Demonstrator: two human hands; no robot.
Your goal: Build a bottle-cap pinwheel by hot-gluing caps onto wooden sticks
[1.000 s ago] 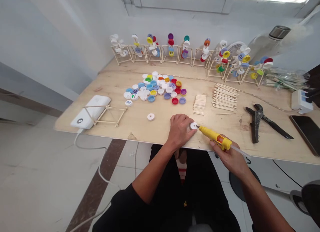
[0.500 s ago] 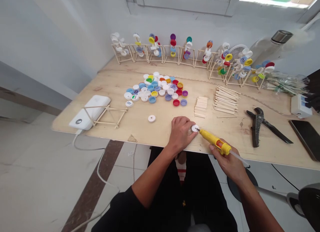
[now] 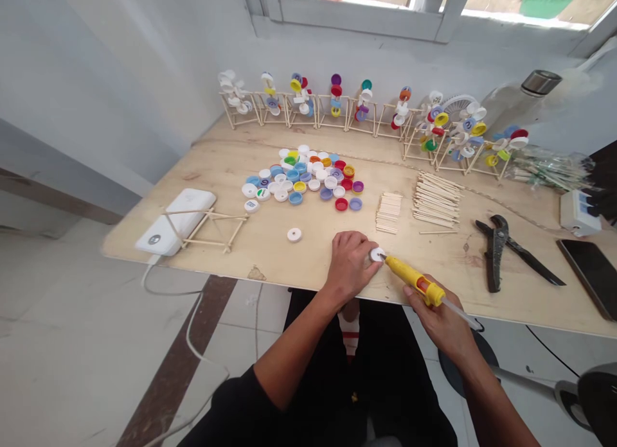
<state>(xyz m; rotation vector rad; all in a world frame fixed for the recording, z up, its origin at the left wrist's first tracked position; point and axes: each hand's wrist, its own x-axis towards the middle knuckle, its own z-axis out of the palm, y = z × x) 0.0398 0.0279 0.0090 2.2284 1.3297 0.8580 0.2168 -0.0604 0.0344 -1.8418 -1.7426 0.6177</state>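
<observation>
Near the table's front edge, my left hand (image 3: 351, 264) pinches a white bottle cap (image 3: 377, 254) between thumb and fingers, against the tabletop. My right hand (image 3: 441, 315) grips a yellow hot glue gun (image 3: 409, 277), with a clear glue stick (image 3: 460, 311) poking out of its back end. The gun's dark nozzle meets the top of the cap near its middle. To the left of my left hand lies another white cap (image 3: 294, 235) with a small hole in its centre. Farther back spreads a heap of coloured bottle caps (image 3: 299, 177).
Short sticks (image 3: 388, 212) and longer sticks (image 3: 436, 200) lie behind my hands. Black pliers (image 3: 496, 251) and a phone (image 3: 590, 273) are at right. A stick frame (image 3: 212, 228) leans over a white power bank (image 3: 176, 222). Stick stands with cap wheels (image 3: 336, 97) line the wall.
The whole view has shifted slightly, so the table sits a little lower. Both hands keep their hold, and the nozzle stays on the cap.
</observation>
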